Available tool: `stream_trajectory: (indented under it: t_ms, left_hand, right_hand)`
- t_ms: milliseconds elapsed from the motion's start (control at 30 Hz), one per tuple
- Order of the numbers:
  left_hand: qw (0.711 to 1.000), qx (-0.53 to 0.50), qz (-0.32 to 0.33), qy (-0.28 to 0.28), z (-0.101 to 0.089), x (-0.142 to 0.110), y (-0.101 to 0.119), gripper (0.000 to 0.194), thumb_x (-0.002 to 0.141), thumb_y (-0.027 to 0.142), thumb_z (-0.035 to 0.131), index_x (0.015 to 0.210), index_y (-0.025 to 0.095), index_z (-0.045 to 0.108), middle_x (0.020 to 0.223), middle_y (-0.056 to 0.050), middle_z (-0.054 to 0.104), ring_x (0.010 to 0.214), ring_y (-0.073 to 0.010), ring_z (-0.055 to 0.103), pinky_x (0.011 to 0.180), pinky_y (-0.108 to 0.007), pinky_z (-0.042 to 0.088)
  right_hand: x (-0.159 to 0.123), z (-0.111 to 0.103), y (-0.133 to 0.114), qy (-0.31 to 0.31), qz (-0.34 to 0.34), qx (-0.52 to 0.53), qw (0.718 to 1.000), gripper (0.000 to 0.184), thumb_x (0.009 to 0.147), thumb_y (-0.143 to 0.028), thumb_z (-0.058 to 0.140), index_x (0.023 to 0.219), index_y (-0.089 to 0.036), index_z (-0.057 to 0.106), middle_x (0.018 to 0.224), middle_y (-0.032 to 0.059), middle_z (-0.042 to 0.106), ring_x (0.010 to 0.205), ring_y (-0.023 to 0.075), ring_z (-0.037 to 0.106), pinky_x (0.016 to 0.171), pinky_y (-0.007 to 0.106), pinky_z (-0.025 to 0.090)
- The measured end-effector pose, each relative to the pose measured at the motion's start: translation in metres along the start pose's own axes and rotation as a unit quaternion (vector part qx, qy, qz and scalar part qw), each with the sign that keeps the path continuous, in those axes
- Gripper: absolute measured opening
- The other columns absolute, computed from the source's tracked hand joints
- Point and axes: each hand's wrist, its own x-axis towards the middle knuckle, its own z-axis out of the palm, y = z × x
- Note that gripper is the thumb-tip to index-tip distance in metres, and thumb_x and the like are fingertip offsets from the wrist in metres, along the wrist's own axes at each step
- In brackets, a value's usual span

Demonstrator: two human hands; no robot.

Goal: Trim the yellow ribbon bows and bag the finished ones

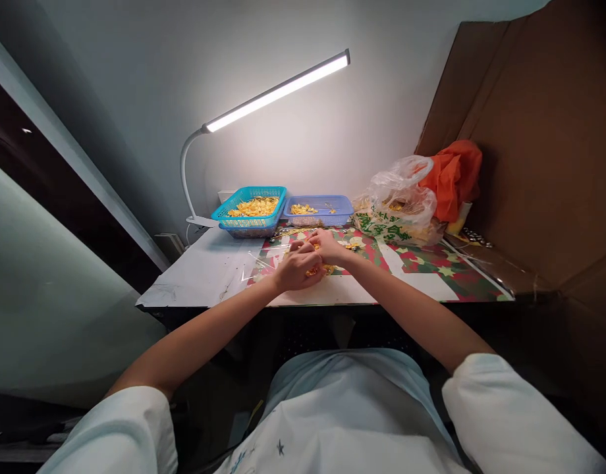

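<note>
My left hand (299, 264) and my right hand (329, 247) meet over the front middle of the table, fingers closed together and touching. Whatever they pinch is hidden between the fingers. Small golden-yellow pieces (327, 270) lie right under and beside them on a red and green patterned sheet (429, 259). A clear plastic film or bag (263, 260) lies flat to the left of my left hand. More small gold bits (352, 247) are scattered just past my right hand.
Behind my hands stand a turquoise basket (218, 216) heaped with yellow pieces and a lilac basket (319, 220) holding fewer. A plastic bag (392, 210) and orange cloth (451, 178) sit at right by tall cardboard (530, 151). A lit lamp (278, 92) hangs above; the white table (184, 283) ends nearby.
</note>
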Motion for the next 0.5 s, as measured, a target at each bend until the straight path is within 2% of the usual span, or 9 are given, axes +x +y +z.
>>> stream_trajectory:
  t_ms: [100,200,267,300,333,400,433,467,500]
  left_hand:
    - [1.0,0.008,-0.023,-0.014,0.003,0.004,0.005,0.02,0.087,0.031,0.05,0.069,0.024,0.046,0.067,-0.003,0.057,0.077,-0.022,0.055,0.08,-0.04,0.038]
    - [0.998,-0.006,-0.058,-0.017,0.001,0.01,0.008,0.017,0.086,0.035,0.051,0.075,0.023,0.051,0.079,-0.006,0.064,0.083,-0.0231,0.057,0.086,-0.042,0.039]
    - [0.992,0.0,-0.124,-0.011,-0.013,0.009,0.003,0.016,0.085,0.038,0.053,0.086,0.022,0.055,0.099,-0.008,0.067,0.096,-0.0248,0.058,0.093,-0.044,0.039]
    - [0.983,0.012,-0.184,0.001,-0.025,0.005,-0.002,0.02,0.084,0.04,0.054,0.092,0.022,0.057,0.109,-0.009,0.066,0.105,-0.0262,0.057,0.096,-0.045,0.038]
    - [0.961,0.039,-0.273,0.032,-0.039,-0.001,-0.009,0.023,0.084,0.041,0.055,0.097,0.022,0.057,0.115,-0.011,0.064,0.111,-0.0278,0.055,0.098,-0.046,0.038]
    - [0.877,0.076,-0.471,0.054,-0.07,-0.022,-0.027,0.025,0.082,0.042,0.057,0.093,0.02,0.058,0.112,-0.013,0.063,0.11,-0.031,0.057,0.095,-0.047,0.043]
    - [0.822,0.062,-0.565,0.026,-0.086,-0.035,-0.035,0.026,0.078,0.042,0.061,0.089,0.019,0.058,0.107,-0.013,0.064,0.104,-0.0316,0.06,0.089,-0.046,0.047]
    - [0.755,0.015,-0.656,-0.012,-0.099,-0.049,-0.04,0.029,0.075,0.044,0.065,0.084,0.018,0.058,0.098,-0.013,0.066,0.092,-0.0308,0.065,0.078,-0.043,0.052]
    - [0.692,-0.07,-0.716,-0.057,-0.109,-0.061,-0.044,0.034,0.074,0.049,0.066,0.082,0.017,0.058,0.089,-0.012,0.066,0.079,-0.0293,0.067,0.067,-0.04,0.053]
  right_hand:
    - [-0.003,0.003,0.006,-0.005,0.018,0.071,0.997,0.007,0.063,-0.021,0.064,0.062,-0.015,0.067,0.096,0.0057,0.058,0.097,0.0212,0.053,0.083,0.03,0.044]
    - [-0.007,0.004,0.008,-0.002,0.024,0.13,0.991,0.007,0.063,-0.019,0.061,0.056,-0.015,0.063,0.078,0.0021,0.059,0.087,0.0189,0.054,0.077,0.028,0.044]
    - [-0.009,0.006,0.007,0.0,0.041,0.143,0.989,0.009,0.064,-0.017,0.06,0.056,-0.015,0.062,0.07,0.0005,0.059,0.078,0.0167,0.055,0.072,0.027,0.043]
    - [-0.01,0.008,0.006,-0.001,0.054,0.146,0.988,0.009,0.064,-0.016,0.061,0.056,-0.015,0.063,0.069,0.0004,0.059,0.075,0.0159,0.055,0.07,0.026,0.042]
    - [-0.011,0.009,0.004,0.001,0.068,0.148,0.987,0.008,0.064,-0.016,0.061,0.057,-0.015,0.063,0.07,0.0007,0.061,0.074,0.0153,0.056,0.07,0.026,0.042]
    - [-0.011,0.012,0.001,0.008,0.09,0.149,0.985,0.005,0.063,-0.014,0.065,0.059,-0.015,0.065,0.075,0.0022,0.064,0.076,0.015,0.057,0.071,0.026,0.043]
    - [-0.01,0.013,-0.001,0.011,0.099,0.151,0.984,0.005,0.063,-0.012,0.066,0.058,-0.015,0.065,0.077,0.0028,0.065,0.077,0.015,0.058,0.072,0.025,0.043]
    - [-0.01,0.014,-0.003,0.012,0.104,0.153,0.983,0.006,0.062,-0.011,0.067,0.058,-0.015,0.064,0.078,0.0029,0.066,0.078,0.0148,0.058,0.072,0.025,0.044]
    - [-0.01,0.015,-0.004,0.012,0.106,0.157,0.982,0.008,0.062,-0.01,0.067,0.057,-0.015,0.064,0.077,0.0025,0.066,0.078,0.0144,0.058,0.072,0.024,0.044]
